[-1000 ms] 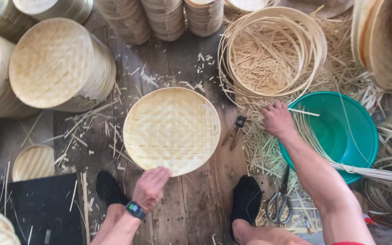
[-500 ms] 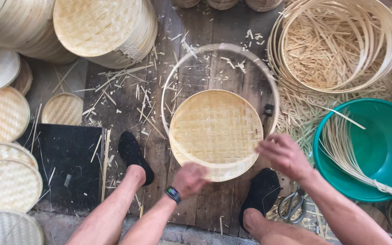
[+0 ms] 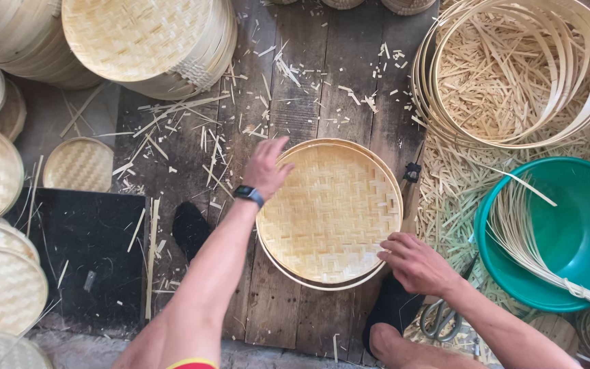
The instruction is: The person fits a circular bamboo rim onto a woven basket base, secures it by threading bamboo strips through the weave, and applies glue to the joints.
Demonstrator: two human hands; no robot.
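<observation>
Head view is showing a round woven bamboo tray (image 3: 329, 212), pale yellow with a checked weave, sitting inside a thin bamboo hoop (image 3: 377, 158) on the dark wooden planks (image 3: 308, 82). Left hand (image 3: 265, 167) is pressing the tray's upper left rim, fingers spread. Right hand (image 3: 414, 263) is gripping the lower right rim, fingers curled together. A green basin (image 3: 575, 225) is lying at right.
</observation>
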